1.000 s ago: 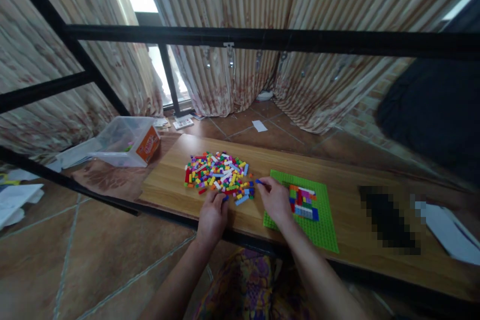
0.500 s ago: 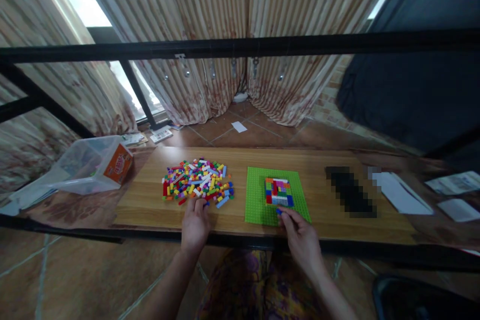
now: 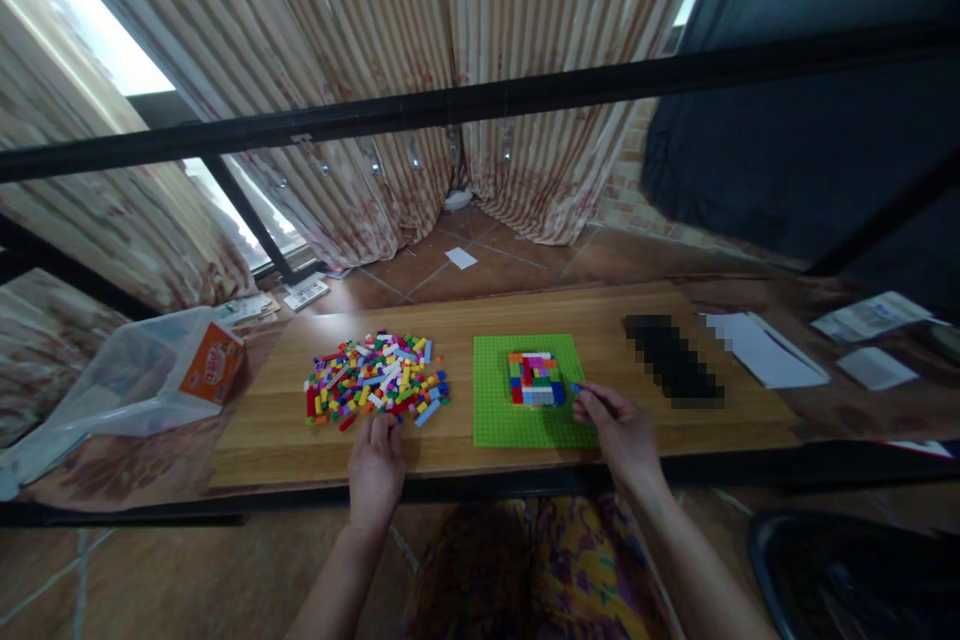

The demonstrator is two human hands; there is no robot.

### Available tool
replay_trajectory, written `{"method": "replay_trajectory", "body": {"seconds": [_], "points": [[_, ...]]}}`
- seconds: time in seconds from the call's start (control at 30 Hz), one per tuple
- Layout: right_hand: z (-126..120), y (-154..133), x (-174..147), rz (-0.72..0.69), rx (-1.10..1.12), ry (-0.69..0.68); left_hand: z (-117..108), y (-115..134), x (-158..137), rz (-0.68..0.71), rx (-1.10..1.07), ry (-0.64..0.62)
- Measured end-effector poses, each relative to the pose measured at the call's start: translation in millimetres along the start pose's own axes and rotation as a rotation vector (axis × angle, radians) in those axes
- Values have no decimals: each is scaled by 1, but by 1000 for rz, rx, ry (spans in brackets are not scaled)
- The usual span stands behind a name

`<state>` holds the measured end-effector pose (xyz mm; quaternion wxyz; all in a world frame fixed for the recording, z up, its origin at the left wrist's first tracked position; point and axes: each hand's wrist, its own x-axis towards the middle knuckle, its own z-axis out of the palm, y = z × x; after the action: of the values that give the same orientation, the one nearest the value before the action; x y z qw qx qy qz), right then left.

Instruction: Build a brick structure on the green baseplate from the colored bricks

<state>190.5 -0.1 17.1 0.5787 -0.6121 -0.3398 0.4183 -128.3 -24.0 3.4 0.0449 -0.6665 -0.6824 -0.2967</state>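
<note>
One wooden worktop carries one green baseplate, where a single small patch of joined bricks covers only the middle, so most studs look unfilled. One loose pile of bricks, too many to count, lies beside it. Of two hands, the right hand has its grip pinched on one blue brick at the patch's right edge; the left hand rests with fingers loosely together at the pile, holding nothing visible.

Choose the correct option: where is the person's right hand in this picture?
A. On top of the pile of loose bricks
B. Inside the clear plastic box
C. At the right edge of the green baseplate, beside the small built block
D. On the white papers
C: the right hand lies at the right edge of the green baseplate, its fingers pinching a small blue piece next to the small built block.
</note>
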Motion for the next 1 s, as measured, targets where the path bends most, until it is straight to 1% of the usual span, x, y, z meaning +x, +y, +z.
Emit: {"method": "replay_trajectory", "body": {"seconds": [0.1,0.2,0.3,0.37,0.43,0.63,0.8,1.0], "points": [[5,-2,9,-14,18,-19,0,0,0,9,2,8],[6,0,14,-59,-64,-78,2,-2,0,1,-8,9],[6,0,17,-167,-257,-130,5,-5,-1,-3,-11,12],[6,-2,19,-268,-397,-134,7,-6,-1,-5,-3,13],[8,-4,21,-353,-478,-129,7,-7,-1,-8,4,10],[23,-1,38,-494,-480,-180,6,-7,-1,5,-3,23],[34,8,48,-501,-456,-178,5,-4,-1,7,12,41],[38,11,52,-468,-425,-127,5,-3,-1,20,3,54]]}}
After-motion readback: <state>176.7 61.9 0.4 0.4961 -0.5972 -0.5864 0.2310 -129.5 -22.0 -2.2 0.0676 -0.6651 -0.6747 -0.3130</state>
